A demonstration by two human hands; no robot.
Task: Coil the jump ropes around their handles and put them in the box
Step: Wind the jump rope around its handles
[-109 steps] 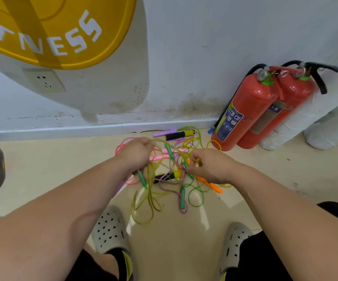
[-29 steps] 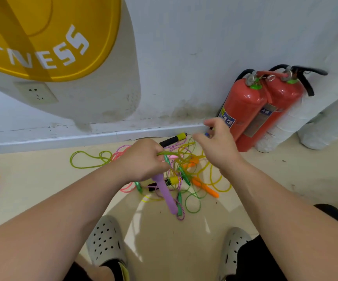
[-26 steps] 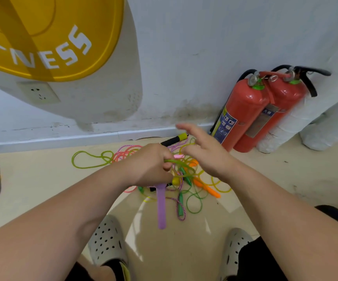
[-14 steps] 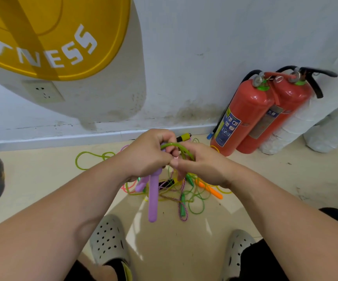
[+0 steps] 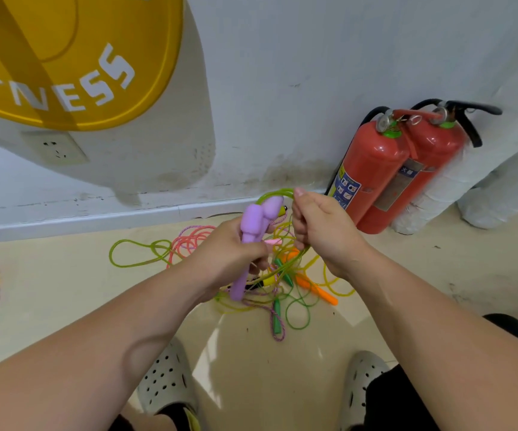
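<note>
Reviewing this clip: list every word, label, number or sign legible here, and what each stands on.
"TNESS": white capitals on the yellow round wall sign, cut off at the left edge.
Blue and yellow label on the nearer red fire extinguisher: print too small to read.
Grey label on the farther red fire extinguisher: characters too blurred to read.
Nothing else legible.

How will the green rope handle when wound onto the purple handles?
Probably floppy: the green rope arcs loosely from purple handles to right hand. Likely springy: slack lies in open loops. May snag the rope pile it trails through.
</note>
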